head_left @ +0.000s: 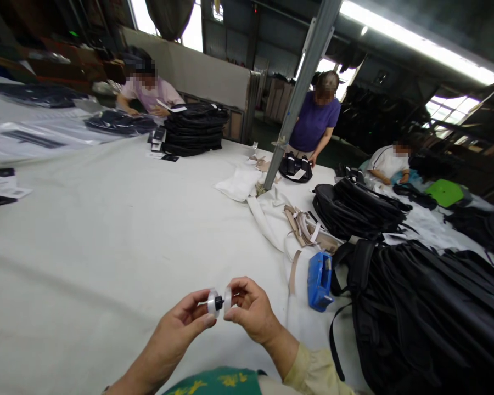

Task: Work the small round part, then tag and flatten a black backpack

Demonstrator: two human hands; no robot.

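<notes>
A small spool (219, 302), two pale discs joined by a dark hub, sits low in the middle of the frame, held up above the white table (107, 230) between both of the person's hands. The left hand (185, 321) comes in from the lower left, its fingers curled most of the way closed, with thumb and forefinger pinching the left disc. The right hand (251, 310) comes in from the lower right, likewise nearly closed, its fingertips pressing the right disc, so the spool is gripped from both sides. A pale yellow sleeve (313, 373) covers the right wrist at the bottom edge.

Just to the right of the hands, a blue tape dispenser (319, 281) lies on the table. Right of it, filling the lower right of the frame, is a heap of black backpacks (428, 312), a strap trailing toward the bottom edge. Above the dispenser lies a loose bundle of beige strips (304, 227) beside folded white cloth (241, 184). A grey metal pole (300, 93) rises slantwise from the table at that cloth to the top of the frame.

Further back, another pile of black bags (358, 208) sits in the right middle. In the upper left, a stack of dark folded items (193, 129) stands near a person in a pink top (150, 93). A person in a purple top (315, 123) leans over a small black bag (296, 167) behind the pole, and a third person in white (389, 162) sits at the far right.
</notes>
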